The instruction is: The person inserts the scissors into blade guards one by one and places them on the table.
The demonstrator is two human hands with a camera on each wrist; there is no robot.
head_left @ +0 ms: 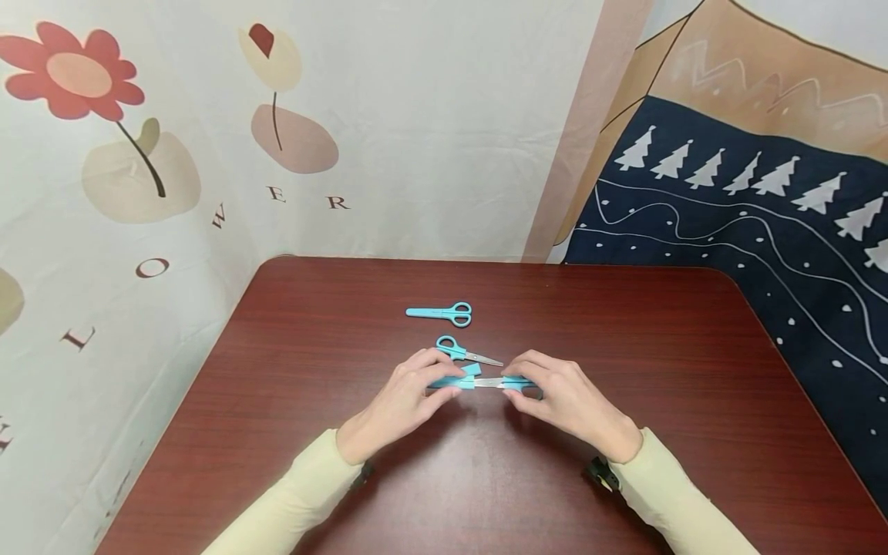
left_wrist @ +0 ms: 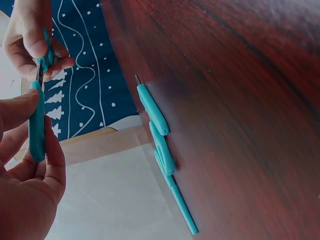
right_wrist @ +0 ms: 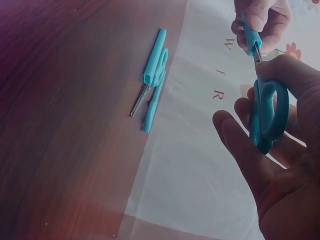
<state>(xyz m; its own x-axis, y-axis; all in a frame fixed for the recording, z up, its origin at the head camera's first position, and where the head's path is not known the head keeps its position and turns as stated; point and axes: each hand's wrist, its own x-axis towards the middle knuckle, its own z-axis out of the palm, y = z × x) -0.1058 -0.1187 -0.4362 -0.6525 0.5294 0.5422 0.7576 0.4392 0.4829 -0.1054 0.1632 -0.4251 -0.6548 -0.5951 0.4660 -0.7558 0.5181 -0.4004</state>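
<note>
My left hand (head_left: 409, 389) pinches a light blue blade cover (left_wrist: 36, 127) between thumb and fingers. My right hand (head_left: 569, 393) grips the blue handles of a pair of scissors (right_wrist: 267, 112). The metal blades point left, their tips inside the mouth of the cover, and a stretch of bare blade shows between the hands. Both things are held above the table. Just beyond them, a second blue cover (left_wrist: 153, 109) lies loose, partly hidden by the left hand in the head view. Behind it lies another pair of scissors (head_left: 454, 351) with bare blades pointing right.
Farther back on the brown table (head_left: 333, 308) lies a third pair of scissors (head_left: 433, 313) with its blades in a blue cover, handles to the right. A printed cloth (head_left: 430, 154) hangs behind the table's far edge.
</note>
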